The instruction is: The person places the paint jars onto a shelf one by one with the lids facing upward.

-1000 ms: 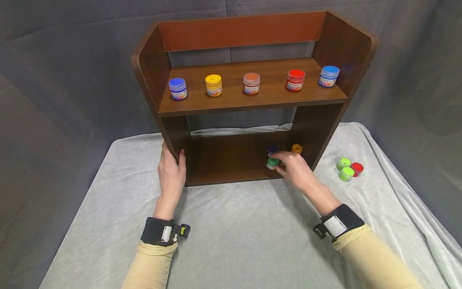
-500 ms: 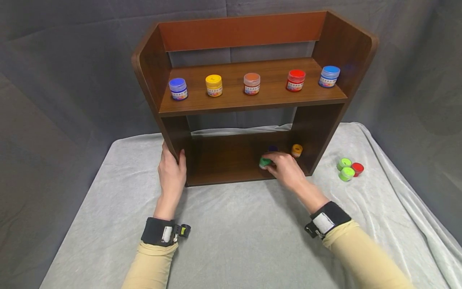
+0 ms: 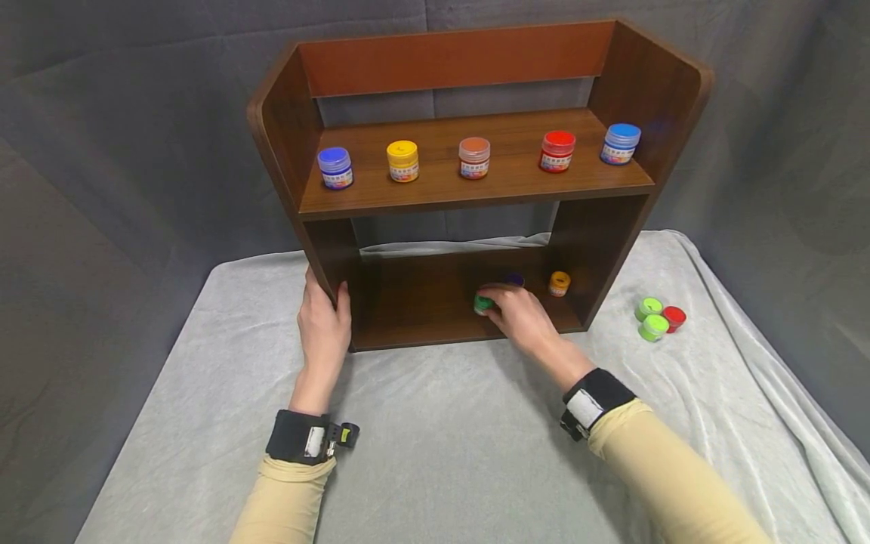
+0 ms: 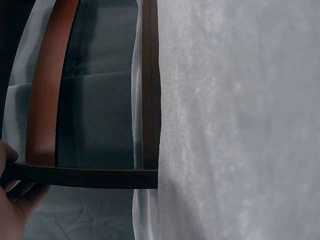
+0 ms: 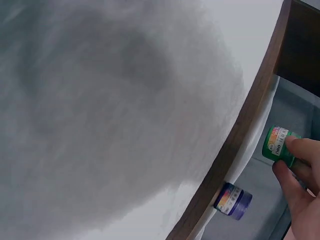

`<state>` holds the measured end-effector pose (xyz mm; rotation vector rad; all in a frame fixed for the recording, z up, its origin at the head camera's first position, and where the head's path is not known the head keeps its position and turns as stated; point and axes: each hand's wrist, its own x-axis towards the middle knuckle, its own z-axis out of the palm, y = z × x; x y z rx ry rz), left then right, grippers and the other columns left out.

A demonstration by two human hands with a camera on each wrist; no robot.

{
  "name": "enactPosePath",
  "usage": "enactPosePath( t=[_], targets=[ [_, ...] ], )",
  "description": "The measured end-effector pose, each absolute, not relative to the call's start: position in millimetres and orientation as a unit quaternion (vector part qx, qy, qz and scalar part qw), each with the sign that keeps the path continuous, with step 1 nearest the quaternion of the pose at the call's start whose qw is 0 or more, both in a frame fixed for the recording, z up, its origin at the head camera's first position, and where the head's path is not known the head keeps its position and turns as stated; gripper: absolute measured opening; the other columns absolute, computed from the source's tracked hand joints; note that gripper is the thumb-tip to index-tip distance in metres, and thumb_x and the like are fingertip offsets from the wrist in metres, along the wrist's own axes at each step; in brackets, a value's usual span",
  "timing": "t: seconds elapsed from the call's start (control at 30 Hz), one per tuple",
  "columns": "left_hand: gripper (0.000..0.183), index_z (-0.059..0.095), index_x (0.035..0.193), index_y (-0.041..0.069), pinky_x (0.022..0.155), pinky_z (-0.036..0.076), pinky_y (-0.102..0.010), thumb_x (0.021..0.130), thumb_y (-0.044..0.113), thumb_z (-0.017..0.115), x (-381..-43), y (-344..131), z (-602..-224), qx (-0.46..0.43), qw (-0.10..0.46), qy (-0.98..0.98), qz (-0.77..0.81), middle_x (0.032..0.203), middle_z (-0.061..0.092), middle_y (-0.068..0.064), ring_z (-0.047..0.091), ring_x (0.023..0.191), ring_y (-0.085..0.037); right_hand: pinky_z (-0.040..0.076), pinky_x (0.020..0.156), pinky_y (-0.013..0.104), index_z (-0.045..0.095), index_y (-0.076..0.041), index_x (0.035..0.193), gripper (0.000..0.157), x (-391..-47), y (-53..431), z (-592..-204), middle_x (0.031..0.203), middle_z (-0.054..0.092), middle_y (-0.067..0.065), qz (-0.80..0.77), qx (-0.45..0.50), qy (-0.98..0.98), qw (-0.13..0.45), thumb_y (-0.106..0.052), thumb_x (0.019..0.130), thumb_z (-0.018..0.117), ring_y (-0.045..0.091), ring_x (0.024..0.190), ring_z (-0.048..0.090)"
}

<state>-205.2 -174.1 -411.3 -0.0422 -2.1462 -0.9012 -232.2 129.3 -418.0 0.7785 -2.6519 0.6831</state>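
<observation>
My left hand grips the front edge of the left side panel on a dark brown wooden shelf. In the left wrist view, the thumb and fingers are on either side of the panel. With thumb and fingertips, my right hand pinches a small green paint jar by its lid, close over the shelf's lower board. A purple paint jar stands upright behind the right hand, mostly hidden in the head view. Farther right on the lower board is an orange-yellow paint jar.
The upper board bears several paint jars in a row, from a violet-blue jar to a light blue jar. Right of the shelf, two light green jars and a red jar stand together on the grey cloth.
My right hand has moved left along the lower board with the green paint jar, away from the purple and orange-yellow jars. The left hand has stayed on the panel.
</observation>
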Motion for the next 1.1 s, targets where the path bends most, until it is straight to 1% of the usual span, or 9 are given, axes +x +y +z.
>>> enactPosePath(
  t=[0.33, 0.53, 1.1],
  targets=[
    [0.052, 0.041, 0.141, -0.005, 0.088, 0.047, -0.06, 0.096, 0.016, 0.057, -205, -175, -411, -0.015, 0.397, -0.846, -0.356, 0.123, 0.06, -0.03, 0.061, 0.111, -0.046, 0.052, 0.092, 0.044, 0.071, -0.001, 0.113, 0.03, -238, 109, -421, 0.12, 0.07, 0.015, 0.217, 0.271, -0.924, 0.159, -0.002, 0.083, 0.073, 0.031, 0.11, 0.066],
    [0.052, 0.041, 0.141, -0.004, 0.088, 0.048, -0.059, 0.096, 0.016, 0.058, -205, -175, -411, -0.013, 0.396, -0.845, -0.358, 0.122, 0.061, -0.03, 0.061, 0.111, -0.045, 0.053, 0.09, 0.043, 0.072, -0.002, 0.111, 0.027, -241, 105, -422, 0.12, 0.07, 0.014, 0.215, 0.265, -0.926, 0.159, 0.0, 0.084, 0.071, 0.031, 0.11, 0.066],
    [0.052, 0.041, 0.141, -0.004, 0.086, 0.048, -0.059, 0.096, 0.016, 0.057, -206, -175, -413, -0.017, 0.401, -0.843, -0.358, 0.122, 0.061, -0.03, 0.062, 0.11, -0.045, 0.053, 0.089, 0.043, 0.072, -0.004, 0.108, 0.023, -249, 105, -434, 0.118, 0.071, 0.012, 0.216, 0.243, -0.932, 0.16, -0.003, 0.085, 0.071, 0.029, 0.109, 0.065]
  ],
)
